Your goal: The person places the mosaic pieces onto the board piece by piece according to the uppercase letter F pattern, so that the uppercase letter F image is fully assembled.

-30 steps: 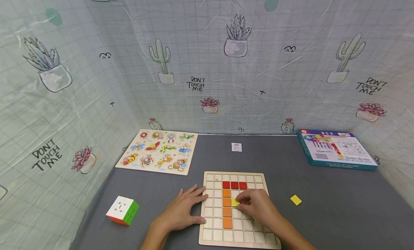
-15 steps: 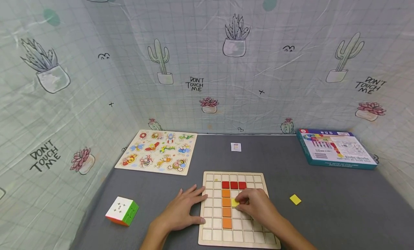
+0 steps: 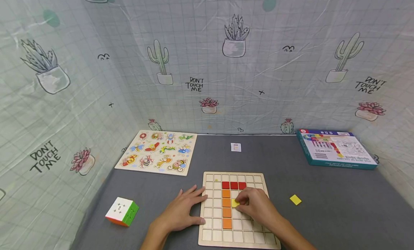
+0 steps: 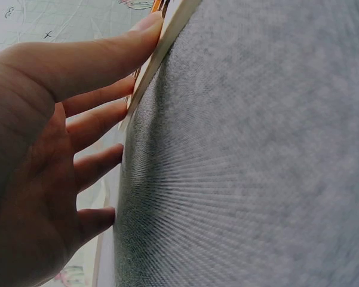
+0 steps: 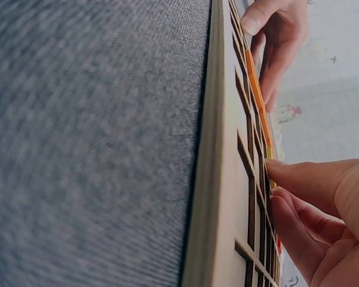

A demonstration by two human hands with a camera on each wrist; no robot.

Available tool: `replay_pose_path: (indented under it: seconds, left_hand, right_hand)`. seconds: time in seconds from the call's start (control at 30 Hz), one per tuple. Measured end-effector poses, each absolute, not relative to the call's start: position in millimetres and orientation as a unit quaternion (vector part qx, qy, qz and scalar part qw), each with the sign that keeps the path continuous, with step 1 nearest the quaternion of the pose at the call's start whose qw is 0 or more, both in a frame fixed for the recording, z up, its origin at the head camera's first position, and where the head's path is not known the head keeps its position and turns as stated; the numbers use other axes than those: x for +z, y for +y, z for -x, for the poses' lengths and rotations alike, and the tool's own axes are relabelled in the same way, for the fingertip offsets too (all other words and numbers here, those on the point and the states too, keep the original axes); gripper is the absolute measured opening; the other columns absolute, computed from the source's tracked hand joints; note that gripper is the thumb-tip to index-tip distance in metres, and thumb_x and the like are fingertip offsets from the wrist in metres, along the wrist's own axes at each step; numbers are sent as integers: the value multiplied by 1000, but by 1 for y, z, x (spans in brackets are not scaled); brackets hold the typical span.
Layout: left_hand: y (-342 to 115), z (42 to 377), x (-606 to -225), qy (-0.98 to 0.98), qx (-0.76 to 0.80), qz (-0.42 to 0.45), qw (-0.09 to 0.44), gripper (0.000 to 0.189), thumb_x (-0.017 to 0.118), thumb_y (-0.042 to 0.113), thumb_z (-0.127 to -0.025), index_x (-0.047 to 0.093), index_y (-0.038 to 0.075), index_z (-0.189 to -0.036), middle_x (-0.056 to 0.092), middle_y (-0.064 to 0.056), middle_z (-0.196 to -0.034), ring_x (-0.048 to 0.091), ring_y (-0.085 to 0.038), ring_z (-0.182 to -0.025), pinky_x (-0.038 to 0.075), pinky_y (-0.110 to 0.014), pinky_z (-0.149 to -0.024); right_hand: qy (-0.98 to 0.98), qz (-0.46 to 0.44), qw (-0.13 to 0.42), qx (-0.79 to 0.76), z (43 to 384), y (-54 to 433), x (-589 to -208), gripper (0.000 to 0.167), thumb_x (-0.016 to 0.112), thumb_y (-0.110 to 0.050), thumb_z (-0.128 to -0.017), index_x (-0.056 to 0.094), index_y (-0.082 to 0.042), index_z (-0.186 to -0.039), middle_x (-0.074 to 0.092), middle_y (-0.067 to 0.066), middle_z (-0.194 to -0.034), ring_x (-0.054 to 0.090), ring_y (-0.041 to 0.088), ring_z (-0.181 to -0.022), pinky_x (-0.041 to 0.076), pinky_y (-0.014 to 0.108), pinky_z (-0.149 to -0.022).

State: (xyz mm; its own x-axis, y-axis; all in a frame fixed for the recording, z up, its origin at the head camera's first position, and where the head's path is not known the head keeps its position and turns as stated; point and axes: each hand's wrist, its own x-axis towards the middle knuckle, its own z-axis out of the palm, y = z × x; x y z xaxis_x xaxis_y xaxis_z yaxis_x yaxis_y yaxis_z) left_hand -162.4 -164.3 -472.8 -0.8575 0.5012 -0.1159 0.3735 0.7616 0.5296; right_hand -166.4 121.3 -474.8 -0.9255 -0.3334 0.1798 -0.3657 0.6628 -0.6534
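Observation:
A wooden grid board (image 3: 208,235) lies on the grey table. Three red tiles (image 3: 234,185) form a short row near its far side, and a column of several orange tiles (image 3: 227,223) runs toward me from the row's left end. Right of that column, my right hand (image 3: 258,205) pinches a yellow tile (image 3: 234,203) between thumb and fingertips, at a grid cell. The hand covers part of the tile. My left hand (image 3: 181,210) rests with spread fingers at the board's left edge; its thumb (image 4: 148,33) and nearest fingertips touch the rim in the left wrist view.
Another yellow tile (image 3: 295,199) lies right of the board. To the left sits a puzzle cube (image 3: 122,211). An insect picture puzzle (image 3: 155,152), a small white card (image 3: 236,147) and a teal-edged box (image 3: 336,149) line the back, before a patterned curtain (image 3: 207,63).

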Motion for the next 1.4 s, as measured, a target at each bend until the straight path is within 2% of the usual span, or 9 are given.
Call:
replay_pose_path:
  seconds: [0.37,0.5,0.67,0.83,1.07,1.13,1.3,1.4]
  left_hand:
    - [-165,162,-472,930,253,-233,128,73,84,45,-80,60,22,-145,45,1,-162,33,-35,-155,21,-76,-119]
    - [-165,162,-472,930,255,-233,130,72,84,45,-80,60,22,-144,45,1,-162,33,-35,-155,21,-76,-119]
    - [-164,161,-472,930,254,-236,127,72,85,43,-80,61,22,-144,46,2,-162,34,-35,-155,22,-76,-119]
    - [-164,161,-471,930,256,-232,127,72,86,43,-79,61,22,-143,46,2,-161,34,-35,-155,22,-76,-119]
    - [-163,162,-470,930,259,-229,127,72,86,43,-78,62,21,-142,47,1,-161,35,-36,-155,22,-76,-118]
    - [-163,162,-470,930,258,-229,127,72,87,43,-77,62,21,-142,47,1,-161,35,-36,-154,22,-77,-118]
    - [-164,162,-472,930,258,-230,123,73,87,42,-77,62,21,-142,47,1,-161,35,-36,-154,23,-77,-118]
    - [-164,163,-473,931,256,-230,121,72,86,43,-77,62,22,-142,47,1,-161,35,-36,-154,23,-77,-118]
  right_hand:
    - [-904,-207,7,373,168,126,-475,16,88,-3,-73,78,-11,-84,72,-5,-82,58,-4,-70,53,17,-63]
    - [-899,-194,-17,393,167,132,-474,19,86,-5,-77,78,-11,-93,76,-1,-91,66,-3,-75,56,17,-68]
    - [-890,-171,-31,422,164,141,-469,25,82,-6,-82,77,-7,-106,78,7,-106,74,7,-83,60,17,-73]
    - [-901,-151,-18,406,162,156,-461,29,81,-8,-83,76,-7,-112,75,7,-109,73,17,-90,61,19,-71]
    - [-934,-100,25,342,159,186,-452,35,86,-17,-80,76,-16,-114,74,2,-109,62,3,-74,53,20,-63]
    - [-938,-98,41,330,157,195,-454,35,87,-19,-79,77,-18,-113,74,1,-110,62,3,-75,52,20,-63]
    - [-948,-90,71,298,154,218,-457,38,89,-24,-77,77,-21,-113,75,-1,-113,67,16,-91,55,25,-68]
    - [-957,-76,71,271,152,234,-458,42,89,-28,-77,76,-19,-115,74,6,-118,67,27,-101,57,38,-77]
